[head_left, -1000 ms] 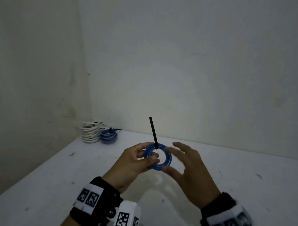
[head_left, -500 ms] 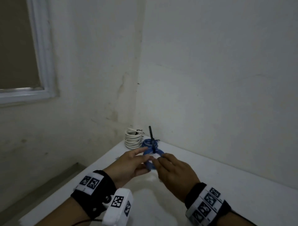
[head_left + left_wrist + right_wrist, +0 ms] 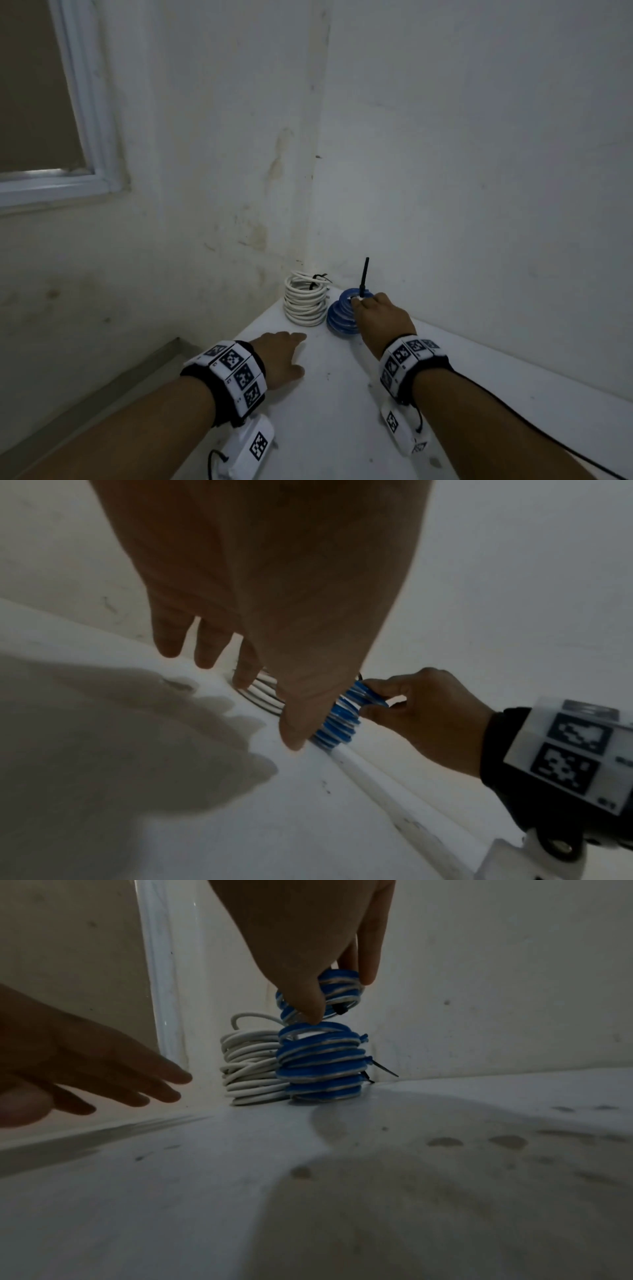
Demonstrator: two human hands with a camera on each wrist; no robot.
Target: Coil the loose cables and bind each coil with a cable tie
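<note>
Both hands are out over the white table (image 3: 342,411), apart from one another. Left hand (image 3: 279,358) hangs just above the surface with its fingers straight and spread, holding nothing, short of the coils in the corner. Right hand (image 3: 380,317) reaches further in and pinches a small blue coil (image 3: 337,991) between thumb and fingers, keeping it directly over the stack of blue coils (image 3: 320,1066); from the right wrist view a narrow gap shows between the held coil and the top of the stack. A black cable tie (image 3: 364,277) binds the held coil, its long tail standing straight up above the knuckles in the head view, its small head showing on the coil's side from the wrist.

Largest of the bundles is the white coil stack (image 3: 306,301), standing in the very corner where the two walls meet, just beside the blue stack and touching it or nearly so. Short black tie tails (image 3: 383,1069) stick out sideways from the blue stack near its base. A window frame (image 3: 85,137) sits on the left wall.
</note>
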